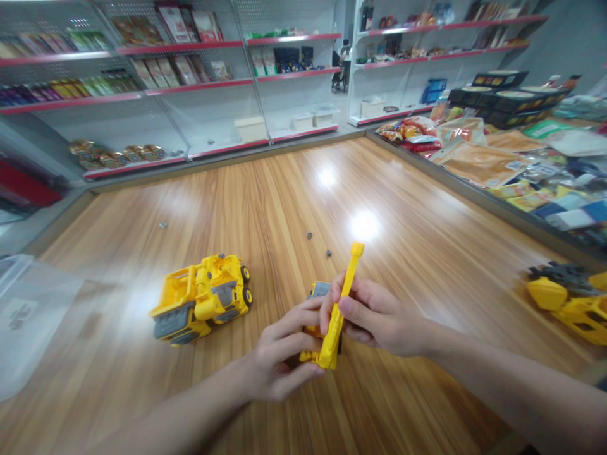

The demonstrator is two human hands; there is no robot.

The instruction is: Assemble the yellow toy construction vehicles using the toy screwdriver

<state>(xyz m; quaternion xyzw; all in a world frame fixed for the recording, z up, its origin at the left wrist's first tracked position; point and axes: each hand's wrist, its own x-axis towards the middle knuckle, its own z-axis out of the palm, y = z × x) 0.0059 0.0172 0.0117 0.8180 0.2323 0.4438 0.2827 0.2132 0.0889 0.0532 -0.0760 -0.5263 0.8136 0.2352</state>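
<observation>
While the left hand (279,359) clamps the toy body (319,291), the right hand (379,319) pinches the yellow boom (351,268). Holding both steady and aligned seems wise.

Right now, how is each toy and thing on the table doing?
Long yellow piece: tilted up, gripped by both hands.
Left hand: closed on its lower end.
Right hand: pinching its middle.
Yellow truck: upright on its wheels, untouched.
Right-edge toy: lying on table, partly out of view.
Dark bits: loose on the table.
</observation>
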